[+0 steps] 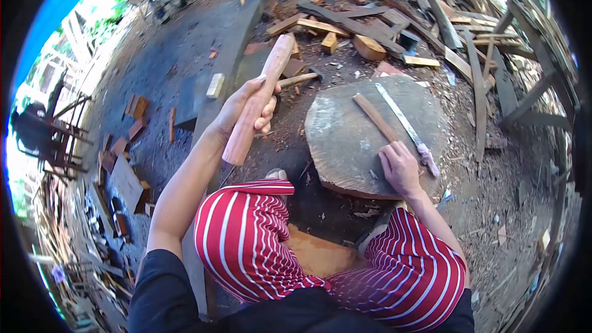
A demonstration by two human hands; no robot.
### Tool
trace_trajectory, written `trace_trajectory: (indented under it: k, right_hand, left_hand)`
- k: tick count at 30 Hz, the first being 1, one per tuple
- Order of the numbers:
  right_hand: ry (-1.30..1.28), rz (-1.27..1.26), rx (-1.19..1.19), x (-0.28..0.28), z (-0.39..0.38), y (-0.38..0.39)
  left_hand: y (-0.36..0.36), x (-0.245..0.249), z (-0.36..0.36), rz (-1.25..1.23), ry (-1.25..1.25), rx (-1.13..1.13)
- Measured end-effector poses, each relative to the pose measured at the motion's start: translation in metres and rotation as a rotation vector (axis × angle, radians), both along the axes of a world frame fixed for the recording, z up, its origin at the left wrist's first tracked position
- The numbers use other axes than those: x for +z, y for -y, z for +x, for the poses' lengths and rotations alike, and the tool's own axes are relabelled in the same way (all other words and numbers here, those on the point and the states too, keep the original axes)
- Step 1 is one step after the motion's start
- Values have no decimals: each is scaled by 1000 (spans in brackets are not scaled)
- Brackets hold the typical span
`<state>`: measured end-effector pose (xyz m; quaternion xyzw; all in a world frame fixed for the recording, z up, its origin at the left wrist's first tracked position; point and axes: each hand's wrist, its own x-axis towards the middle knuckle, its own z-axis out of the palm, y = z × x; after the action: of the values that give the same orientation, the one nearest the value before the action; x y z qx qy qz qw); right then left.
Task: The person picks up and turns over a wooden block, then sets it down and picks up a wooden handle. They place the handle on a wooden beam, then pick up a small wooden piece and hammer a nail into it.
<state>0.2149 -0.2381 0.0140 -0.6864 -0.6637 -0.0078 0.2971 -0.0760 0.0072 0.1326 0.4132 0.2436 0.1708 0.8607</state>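
My left hand [250, 110] is wrapped round the middle of a thick, roughly rounded wooden billet [279, 58], held tilted in the air left of a tree-stump block [333, 123]. On top of the block lies a flat brown wooden stick [371, 113]. The curled fingers of my right hand [402, 168] close on the stick's near end. Just right of the stick is a long, pale, narrow blade [398, 110] with a cloth-like wrapped handle [427, 159]. Its exact kind is hard to tell.
Beyond my left hand lies a hammer [300, 79] with a wooden handle. Wood offcuts [370, 47] and planks [438, 15] are piled at the back. A long beam [237, 43] runs along my left. Loose blocks [137, 106] and a chair [52, 129] stand farther left.
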Motion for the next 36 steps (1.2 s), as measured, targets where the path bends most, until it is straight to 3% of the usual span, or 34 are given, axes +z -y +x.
trace_trajectory:
  k: [5,9,10,11,12,15,16,17,18,20,21,23,24,29,31,34,36]
  right_hand:
    - [74,53,39,-12,0,6]
    - [-30,-22,7,-9,0,4]
    - [-175,-146,-72,8,-5,0]
    - [-132,24,-79,25,-10,-11]
    - [-87,189,-90,43,-14,-23]
    - [80,297,-18,90,-18,-57]
    - [129,255,143,95,-13,-69]
    - [177,218,308,99,-8,-76]
    - [180,216,302,103,-1,-76]
    - [-356,38,245,109,14,-76]
    - [-351,37,243,109,15,-75]
    - [-1274,-17,312,104,10,-66]
    - [-1342,-50,364,103,4,-67]
    - [-1143,45,299,118,-21,-73]
    - [-684,71,279,133,-26,-74]
    - [-741,222,229,118,-29,-83]
    - [-863,137,143,108,-19,-78]
  left_hand:
    - [0,-2,16,-54,39,-88]
    - [9,5,22,37,-87,-153]
    - [16,14,29,85,-201,-189]
    - [21,18,35,132,-316,-229]
    - [18,10,37,307,-363,-336]
    - [34,15,64,754,-372,-644]
    - [32,-5,73,1229,-132,-562]
    - [31,-18,73,1228,-125,-570]
    - [38,-21,76,1236,-232,-497]
    - [42,-23,80,1246,-335,-411]
    - [43,-25,82,1192,-326,-359]
    - [45,-30,84,1071,-315,-263]
    - [41,-39,86,1188,-261,-243]
    - [46,-41,104,1045,-97,-171]
    - [46,-30,110,981,-72,-131]
    - [42,-18,112,894,-113,-107]
    - [29,-29,109,759,-57,-17]
